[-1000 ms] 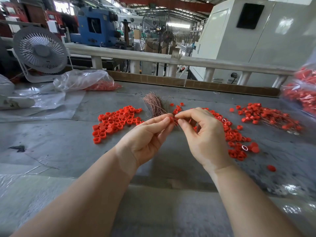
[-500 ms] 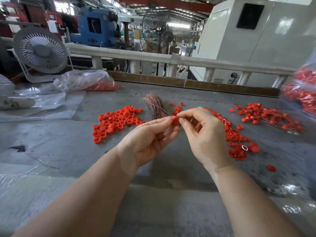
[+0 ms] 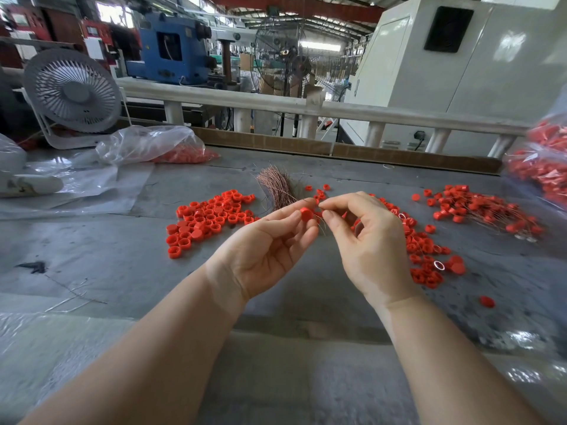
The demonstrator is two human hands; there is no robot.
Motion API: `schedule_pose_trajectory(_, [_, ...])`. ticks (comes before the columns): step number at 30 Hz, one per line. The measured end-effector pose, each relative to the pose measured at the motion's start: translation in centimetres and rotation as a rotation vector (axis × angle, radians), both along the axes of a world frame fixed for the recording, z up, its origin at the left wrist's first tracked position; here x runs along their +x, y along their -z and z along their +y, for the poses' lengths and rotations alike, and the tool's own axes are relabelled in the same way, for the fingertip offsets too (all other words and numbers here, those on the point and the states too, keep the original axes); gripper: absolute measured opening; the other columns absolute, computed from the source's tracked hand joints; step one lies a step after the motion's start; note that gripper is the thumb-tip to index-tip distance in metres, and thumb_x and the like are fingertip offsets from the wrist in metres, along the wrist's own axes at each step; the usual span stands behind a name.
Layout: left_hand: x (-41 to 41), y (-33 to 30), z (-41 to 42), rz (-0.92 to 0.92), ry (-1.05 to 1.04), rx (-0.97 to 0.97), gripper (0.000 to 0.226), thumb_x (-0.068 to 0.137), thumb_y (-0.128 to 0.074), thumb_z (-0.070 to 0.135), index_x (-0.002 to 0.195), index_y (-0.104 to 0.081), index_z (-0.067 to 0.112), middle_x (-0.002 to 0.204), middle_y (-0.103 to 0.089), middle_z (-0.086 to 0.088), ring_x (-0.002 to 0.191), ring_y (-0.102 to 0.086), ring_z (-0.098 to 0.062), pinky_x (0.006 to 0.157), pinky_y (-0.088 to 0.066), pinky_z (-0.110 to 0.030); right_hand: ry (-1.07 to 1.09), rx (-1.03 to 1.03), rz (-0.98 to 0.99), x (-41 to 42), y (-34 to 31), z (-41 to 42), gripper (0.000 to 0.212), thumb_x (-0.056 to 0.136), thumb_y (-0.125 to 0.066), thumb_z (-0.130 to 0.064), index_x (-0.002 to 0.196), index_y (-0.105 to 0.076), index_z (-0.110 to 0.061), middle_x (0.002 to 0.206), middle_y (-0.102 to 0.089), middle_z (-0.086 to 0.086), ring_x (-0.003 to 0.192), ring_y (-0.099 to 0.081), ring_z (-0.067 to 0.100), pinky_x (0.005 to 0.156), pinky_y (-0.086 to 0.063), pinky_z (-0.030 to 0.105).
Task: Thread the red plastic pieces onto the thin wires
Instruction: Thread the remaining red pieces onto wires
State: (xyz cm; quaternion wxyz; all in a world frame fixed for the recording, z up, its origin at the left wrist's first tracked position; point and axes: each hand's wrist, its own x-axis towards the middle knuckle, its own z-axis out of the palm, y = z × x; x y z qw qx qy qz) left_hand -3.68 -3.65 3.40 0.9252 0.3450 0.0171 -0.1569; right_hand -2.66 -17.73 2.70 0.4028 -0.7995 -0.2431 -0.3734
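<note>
We are seeing red plastic pieces (image 3: 211, 217), smooth and a little glossy, lying on a grey table (image 3: 107, 259) that is looking matt and rough. The thin wires (image 3: 276, 187) are shining like copper metal. Clear plastic bags (image 3: 147, 144) at the far left corner are looking glossy and wrinkled.

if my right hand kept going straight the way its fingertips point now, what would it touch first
Most likely the red cap pinched in the left hand. The right hand points left toward it with only a small gap, though depth is hard to judge from this one view.

bag of red pieces (image 3: 546, 167) cropped, blurred
</note>
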Motion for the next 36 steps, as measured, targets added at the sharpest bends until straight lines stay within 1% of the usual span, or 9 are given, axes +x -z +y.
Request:
schedule_pose_trajectory(2, [-0.01, -0.05, -0.03, -0.006, 0.004, 0.0, 0.027, 0.081, -0.05, 0.0, 0.074, -0.076, 0.003, 0.065, -0.064, -0.008, 0.059, -0.066, -0.011, 0.054, -0.056, -0.021, -0.002, -0.001, 0.001, -0.04, -0.04, -0.02, 0.008, 0.082, -0.062, -0.009, 0.083, -0.07, -0.01, 0.074, -0.057, -0.009, 0.067, -0.047, -0.001, 0.065, -0.034, 0.01])
schedule_pose_trajectory(5, [0.02, -0.08, -0.05, -0.019, 0.015, -0.008, 0.022, 0.07, -0.054, 0.003, 0.074, -0.076, 0.004, 0.067, -0.065, -0.007, 0.06, -0.067, -0.011, 0.055, -0.056, -0.022, -0.003, -0.001, 0.004, -0.07, -0.07, -0.04, 0.008, 0.083, -0.062, -0.007, 0.083, -0.07, -0.01, 0.074, -0.06, -0.006, 0.066, -0.047, 0.003, 0.065, -0.035, 0.011])
schedule_pose_trajectory(12, [0.08, -0.1, 0.02, -0.036, 0.034, -0.005, 0.02, 0.071, -0.056, 0.007, 0.073, -0.076, 0.007, 0.07, -0.067, -0.006, 0.063, -0.068, -0.011, 0.058, -0.057, -0.022, -0.007, 0.0, 0.011, -0.11, -0.11, -0.1, 0.008, 0.083, -0.063, -0.006, 0.084, -0.07, -0.01, 0.074, -0.061, -0.004, 0.067, -0.048, 0.006, 0.065, -0.036, 0.013])
schedule_pose_trajectory(19, [-0.02, -0.11, 0.11, -0.019, 0.035, 0.018, 0.016, 0.07, -0.06, 0.013, 0.072, -0.076, 0.009, 0.069, -0.068, -0.005, 0.06, -0.067, -0.009, 0.056, -0.056, -0.021, -0.008, 0.003, 0.01, -0.05, -0.02, -0.05, 0.008, 0.083, -0.062, -0.008, 0.085, -0.07, -0.011, 0.075, -0.06, -0.005, 0.068, -0.048, 0.004, 0.066, -0.036, 0.013])
schedule_pose_trajectory(25, [-0.06, -0.1, 0.05, -0.021, 0.005, -0.03, 0.014, 0.068, -0.06, 0.007, 0.069, -0.073, 0.003, 0.067, -0.067, -0.008, 0.06, -0.067, -0.011, 0.054, -0.055, -0.019, -0.002, 0.001, -0.005, -0.03, 0.01, -0.06, 0.008, 0.082, -0.062, -0.008, 0.084, -0.069, -0.011, 0.074, -0.06, -0.005, 0.068, -0.047, 0.005, 0.065, -0.037, 0.016])
schedule_pose_trajectory(29, [0.05, -0.08, -0.01, -0.004, -0.06, -0.07, 0.015, 0.069, -0.058, 0.003, 0.082, -0.065, 0.002, 0.065, -0.066, -0.009, 0.057, -0.067, -0.012, 0.057, -0.057, -0.02, -0.003, 0.005, -0.005, 0.03, 0.0, -0.04, 0.008, 0.082, -0.062, -0.009, 0.084, -0.07, -0.011, 0.075, -0.06, -0.006, 0.069, -0.047, 0.004, 0.066, -0.038, 0.017])
schedule_pose_trajectory(30, [0.11, -0.08, -0.03, -0.004, -0.077, -0.071, 0.015, 0.07, -0.057, 0.002, 0.082, -0.067, 0.002, 0.065, -0.066, -0.008, 0.057, -0.067, -0.011, 0.059, -0.057, -0.02, -0.003, 0.006, -0.004, 0.05, -0.01, -0.05, 0.008, 0.082, -0.062, -0.01, 0.084, -0.07, -0.012, 0.075, -0.06, -0.007, 0.069, -0.047, 0.004, 0.066, -0.038, 0.017])
schedule_pose_trajectory(33, [0.12, -0.17, -0.04, -0.005, -0.077, -0.076, 0.017, 0.069, -0.057, 0.001, 0.072, -0.073, 0.0, 0.069, -0.068, -0.009, 0.061, -0.068, -0.012, 0.062, -0.057, -0.02, -0.005, 0.011, -0.002, 0.09, 0.0, -0.06, 0.009, 0.082, -0.061, -0.011, 0.084, -0.07, -0.012, 0.075, -0.059, -0.007, 0.069, -0.046, 0.003, 0.066, -0.037, 0.017])
schedule_pose_trajectory(36, [0.11, -0.2, 0.02, -0.004, -0.056, -0.088, 0.02, 0.065, -0.056, -0.003, 0.073, -0.074, -0.003, 0.075, -0.07, -0.012, 0.066, -0.07, -0.014, 0.063, -0.057, -0.019, -0.009, 0.017, 0.0, 0.11, 0.02, -0.07, 0.009, 0.082, -0.061, -0.011, 0.084, -0.069, -0.011, 0.075, -0.059, -0.007, 0.069, -0.047, 0.005, 0.067, -0.038, 0.019])
